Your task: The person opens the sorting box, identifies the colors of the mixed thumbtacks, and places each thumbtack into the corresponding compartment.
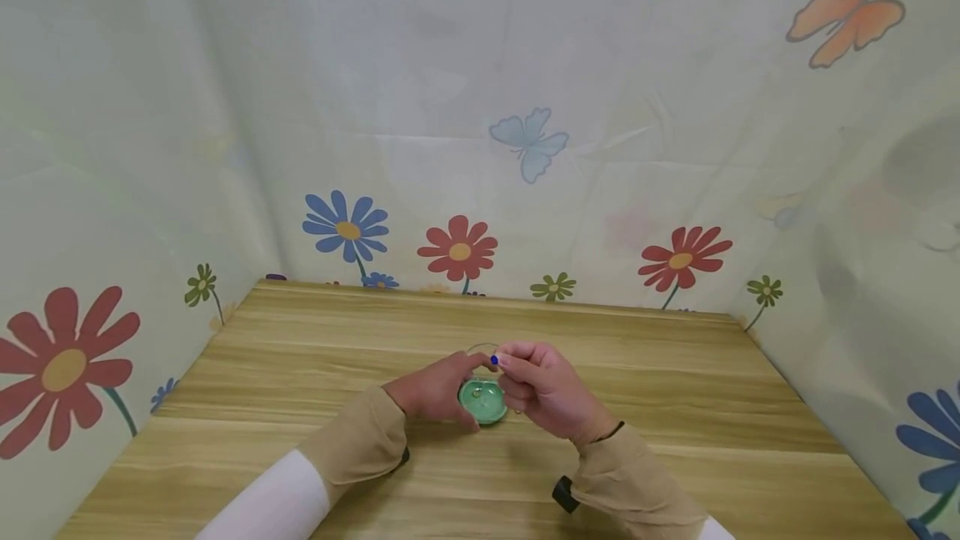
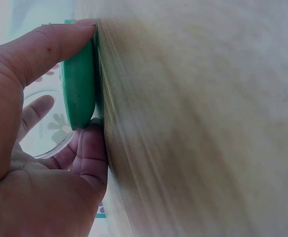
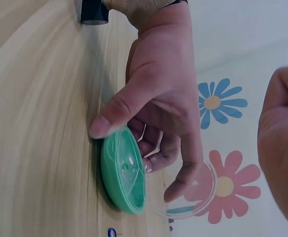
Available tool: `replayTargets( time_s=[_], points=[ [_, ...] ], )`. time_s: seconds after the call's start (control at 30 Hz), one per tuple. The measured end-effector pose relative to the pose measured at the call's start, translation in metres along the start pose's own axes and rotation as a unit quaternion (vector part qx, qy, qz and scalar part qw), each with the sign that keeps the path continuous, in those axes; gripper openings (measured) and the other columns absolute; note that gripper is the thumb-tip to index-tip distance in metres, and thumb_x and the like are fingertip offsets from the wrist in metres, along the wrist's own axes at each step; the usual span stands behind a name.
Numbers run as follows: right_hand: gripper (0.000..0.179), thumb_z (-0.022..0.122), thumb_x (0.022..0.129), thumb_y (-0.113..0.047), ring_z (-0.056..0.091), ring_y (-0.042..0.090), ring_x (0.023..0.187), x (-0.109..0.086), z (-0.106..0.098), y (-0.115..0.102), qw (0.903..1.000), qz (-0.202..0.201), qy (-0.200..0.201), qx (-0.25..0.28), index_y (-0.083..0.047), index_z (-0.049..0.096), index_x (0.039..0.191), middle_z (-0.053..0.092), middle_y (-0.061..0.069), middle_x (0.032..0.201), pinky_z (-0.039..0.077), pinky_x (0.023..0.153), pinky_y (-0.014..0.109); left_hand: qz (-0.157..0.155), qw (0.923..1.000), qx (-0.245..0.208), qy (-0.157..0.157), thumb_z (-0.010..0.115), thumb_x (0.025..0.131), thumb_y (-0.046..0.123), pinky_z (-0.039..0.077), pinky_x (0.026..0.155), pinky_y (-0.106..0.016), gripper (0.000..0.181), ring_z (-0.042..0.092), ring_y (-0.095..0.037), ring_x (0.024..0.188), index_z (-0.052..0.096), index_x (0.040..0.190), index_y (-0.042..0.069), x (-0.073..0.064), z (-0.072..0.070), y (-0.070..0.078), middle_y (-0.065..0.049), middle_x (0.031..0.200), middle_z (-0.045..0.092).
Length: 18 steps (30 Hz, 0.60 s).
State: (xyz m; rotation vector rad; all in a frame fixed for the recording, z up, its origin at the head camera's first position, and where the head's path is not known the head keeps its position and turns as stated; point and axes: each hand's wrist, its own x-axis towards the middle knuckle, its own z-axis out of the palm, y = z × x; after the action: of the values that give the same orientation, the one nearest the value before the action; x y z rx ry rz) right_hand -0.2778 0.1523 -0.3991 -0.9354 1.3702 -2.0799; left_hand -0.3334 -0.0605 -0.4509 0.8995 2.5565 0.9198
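A small round green case (image 1: 483, 402) with its clear lid (image 2: 40, 128) raised sits on the wooden table. My left hand (image 1: 442, 390) grips the case at its sides, thumb (image 3: 117, 113) on the near side and fingers around the far side, the index finger by the lid. Inside the case lies a tiny gold-coloured piece (image 1: 477, 394). Just above and right of the case, my right hand (image 1: 551, 390) pinches a tiny blue piece (image 1: 494, 360) between thumb and forefinger. In the right wrist view only part of my right hand (image 3: 284, 143) shows, at the right edge.
A small blue loop (image 3: 112, 232) lies on the table close beside the case. The wooden tabletop (image 1: 360, 340) reaches back to a white curtain (image 1: 420, 132) printed with flowers and butterflies, which also runs along both sides.
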Motion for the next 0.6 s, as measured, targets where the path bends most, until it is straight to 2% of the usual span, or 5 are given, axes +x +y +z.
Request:
replayTargets(
  time_s=[0.17, 0.3, 0.37, 0.47, 0.6],
  points=[
    [0.016, 0.054, 0.107, -0.018, 0.022, 0.01, 0.051, -0.001, -0.0057, 0.0014, 0.9972, 0.016, 0.061, -0.04, -0.014, 0.069, 0.103, 0.029, -0.007, 0.06, 0.018, 0.052, 0.03, 0.007, 0.9999, 0.01, 0.003, 0.095, 0.072, 0.025, 0.048, 0.091, -0.03, 0.085, 0.054, -0.015, 0.1, 0.049, 0.144, 0.022, 0.0014, 0.0022, -0.0029, -0.001, 0.115, 0.054],
    [0.015, 0.056, 0.106, -0.016, 0.024, 0.01, 0.05, -0.0005, -0.0099, 0.0012, 0.9876, 0.025, 0.115, -0.104, -0.012, 0.07, 0.102, 0.035, -0.008, 0.061, 0.02, 0.051, 0.03, 0.015, 0.9998, 0.01, 0.003, 0.095, 0.072, 0.024, 0.048, 0.091, -0.031, 0.086, 0.053, -0.016, 0.1, 0.049, 0.144, 0.023, 0.0015, 0.0028, -0.0035, -0.002, 0.115, 0.053],
    [0.016, 0.06, 0.104, -0.018, 0.026, 0.01, 0.05, 0.0009, -0.0101, 0.001, 0.9755, 0.036, 0.148, -0.159, -0.005, 0.07, 0.103, 0.042, -0.008, 0.064, 0.023, 0.051, 0.029, 0.014, 0.9998, 0.011, 0.004, 0.095, 0.072, 0.024, 0.048, 0.092, -0.031, 0.085, 0.054, -0.015, 0.101, 0.049, 0.143, 0.022, 0.001, 0.0023, -0.0031, -0.002, 0.116, 0.053],
    [0.027, 0.066, 0.101, -0.026, 0.03, 0.01, 0.049, 0.0036, -0.0072, 0.0012, 0.9478, 0.055, 0.188, -0.252, 0.001, 0.07, 0.105, 0.047, -0.007, 0.065, 0.029, 0.05, 0.027, 0.012, 0.9997, 0.02, 0.005, 0.094, 0.072, 0.024, 0.049, 0.093, -0.032, 0.086, 0.056, -0.015, 0.101, 0.048, 0.145, 0.018, -0.0002, 0.0012, -0.0021, -0.003, 0.116, 0.054],
    [0.026, 0.069, 0.098, -0.032, 0.031, 0.008, 0.047, 0.007, -0.002, 0.005, 0.9079, 0.06, 0.213, -0.356, -0.007, 0.074, 0.103, 0.041, -0.005, 0.058, 0.029, 0.047, 0.023, 0.014, 0.9996, 0.022, 0.007, 0.094, 0.072, 0.023, 0.049, 0.093, -0.034, 0.09, 0.057, -0.017, 0.102, 0.046, 0.147, 0.013, -0.0022, -0.0002, -0.0005, -0.007, 0.116, 0.055]
  ],
)
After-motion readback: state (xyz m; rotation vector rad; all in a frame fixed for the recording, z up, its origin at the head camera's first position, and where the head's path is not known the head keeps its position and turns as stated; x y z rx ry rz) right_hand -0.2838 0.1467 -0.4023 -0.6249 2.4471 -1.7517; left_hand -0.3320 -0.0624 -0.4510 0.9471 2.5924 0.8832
